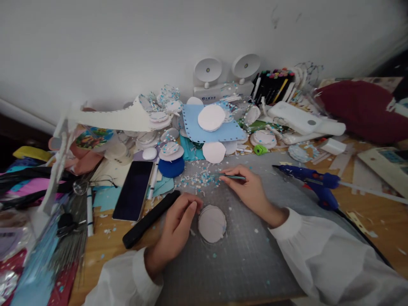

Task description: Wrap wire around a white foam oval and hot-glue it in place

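Note:
My right hand (pixel 247 189) pinches a pair of teal tweezers (pixel 234 176). Their tips point left into a scattered pile of small blue and white bits (pixel 202 178) on the grey cutting mat (pixel 255 263). My left hand (pixel 178 225) rests on the mat with its fingers curled in and the thumb against them; whether anything is inside is hidden. Just right of its fingertips lies a round white layered disc (pixel 212 224), apart from the tweezers.
A black bar (pixel 151 219) and a phone (pixel 134 190) lie left. The blue glue gun (pixel 314 180) sits right, its cord running toward the front. Behind are white discs on a blue sheet (pixel 191 123), a twin-head lamp (pixel 223 91) and several markers (pixel 274 87).

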